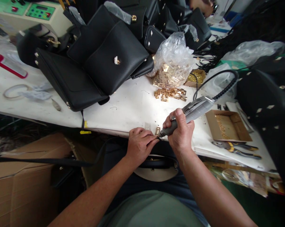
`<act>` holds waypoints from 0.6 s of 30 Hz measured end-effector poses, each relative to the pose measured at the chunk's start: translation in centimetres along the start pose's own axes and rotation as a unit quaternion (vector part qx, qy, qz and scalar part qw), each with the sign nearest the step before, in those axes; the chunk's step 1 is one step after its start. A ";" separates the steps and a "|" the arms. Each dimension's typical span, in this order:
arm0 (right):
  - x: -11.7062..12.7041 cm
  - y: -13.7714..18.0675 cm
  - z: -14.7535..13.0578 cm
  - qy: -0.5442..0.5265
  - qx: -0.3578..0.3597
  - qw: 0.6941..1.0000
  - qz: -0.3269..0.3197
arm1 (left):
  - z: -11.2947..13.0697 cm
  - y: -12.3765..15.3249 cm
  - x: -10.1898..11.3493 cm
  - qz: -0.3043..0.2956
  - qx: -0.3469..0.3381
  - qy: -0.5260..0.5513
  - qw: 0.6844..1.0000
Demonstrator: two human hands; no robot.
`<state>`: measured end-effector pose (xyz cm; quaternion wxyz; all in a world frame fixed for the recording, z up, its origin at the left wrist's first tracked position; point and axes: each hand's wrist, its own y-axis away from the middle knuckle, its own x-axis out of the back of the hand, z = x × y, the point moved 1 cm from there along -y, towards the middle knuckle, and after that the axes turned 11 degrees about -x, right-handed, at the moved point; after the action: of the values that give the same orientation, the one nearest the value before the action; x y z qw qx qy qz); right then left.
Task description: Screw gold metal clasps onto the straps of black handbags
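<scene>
My right hand (182, 130) is wrapped round a grey electric screwdriver (196, 108), tilted with its tip down to the left. That tip meets a small gold bag clasp plate (157, 130) at the table's front edge. Pinched at the same spot are the fingers of my left hand (141, 143), closed on the clasp piece; part of it is hidden by the fingertips. Below my hands, on my lap, lies a black and cream handbag (156, 173) with gold fittings.
Black handbags (114, 56) crowd the back of the white table (128, 107). Gold clasp parts (169, 94) spill by a plastic bag (174, 56). At right are a cardboard tray (229, 126) of small screws and pliers (239, 148). A cable (225, 88) trails from the screwdriver.
</scene>
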<state>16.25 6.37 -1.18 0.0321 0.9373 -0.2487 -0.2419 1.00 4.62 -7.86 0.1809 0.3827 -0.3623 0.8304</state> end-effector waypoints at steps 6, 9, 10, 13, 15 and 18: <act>-0.2 0.2 -0.3 0.002 0.007 1.000 -0.001 | 0.0 0.0 0.0 -0.004 0.001 0.001 1.000; -0.1 0.3 -0.1 0.010 -0.001 1.000 -0.004 | 0.1 -0.1 0.0 0.001 -0.001 0.000 1.000; -0.1 0.3 0.0 0.010 -0.001 1.000 -0.004 | 0.1 -0.1 0.1 0.005 -0.002 -0.001 1.000; 0.1 0.2 0.2 0.011 0.008 1.000 -0.002 | 0.1 -0.2 0.2 0.008 -0.004 -0.002 1.000; 0.1 0.1 0.3 0.014 0.012 1.000 -0.002 | 0.1 -0.2 0.2 0.008 -0.004 -0.002 1.000; 0.2 0.1 0.3 0.015 0.014 1.000 -0.003 | 0.2 -0.1 0.1 0.012 -0.005 -0.005 1.000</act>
<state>16.22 6.25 -1.56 0.0223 0.9419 -0.2490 -0.2243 1.06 4.60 -7.62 0.1712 0.3812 -0.3722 0.8287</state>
